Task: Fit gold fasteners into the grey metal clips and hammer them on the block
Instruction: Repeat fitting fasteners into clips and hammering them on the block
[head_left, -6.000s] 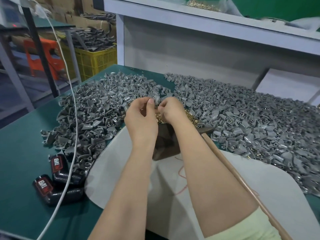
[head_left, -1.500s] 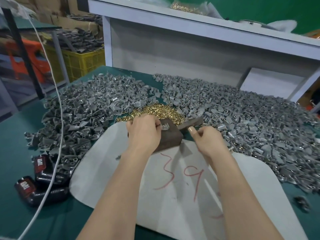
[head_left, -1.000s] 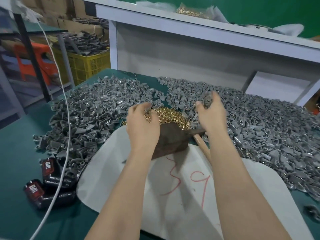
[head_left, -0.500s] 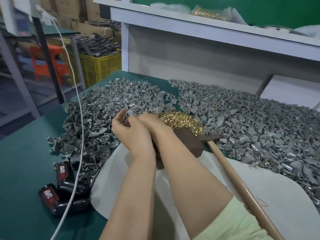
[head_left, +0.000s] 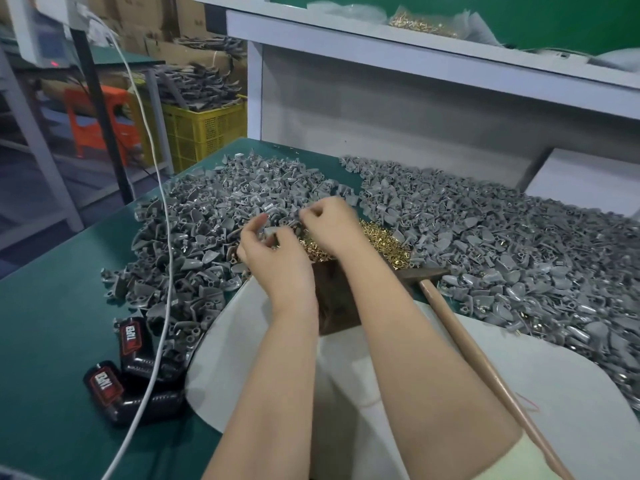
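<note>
Both of my hands meet over the near edge of the left pile of grey metal clips. My left hand holds one grey clip between thumb and curled fingers. Just right of it, my right hand pinches a small piece at its fingertips, too small to identify. A heap of gold fasteners lies behind the brown block, which my forearms partly hide. The hammer lies free at my right, its head beside the block. A second clip pile spreads to the right.
A white board covers the green table under my arms. Two black bottles with red labels and a white cable lie at the left. A shelf overhangs the back; a yellow crate stands beyond the table.
My right hand let go of the hammer, went to the right pile, then crossed to the left pile. My left hand left the block and moved over the fasteners; it now holds a clip.
</note>
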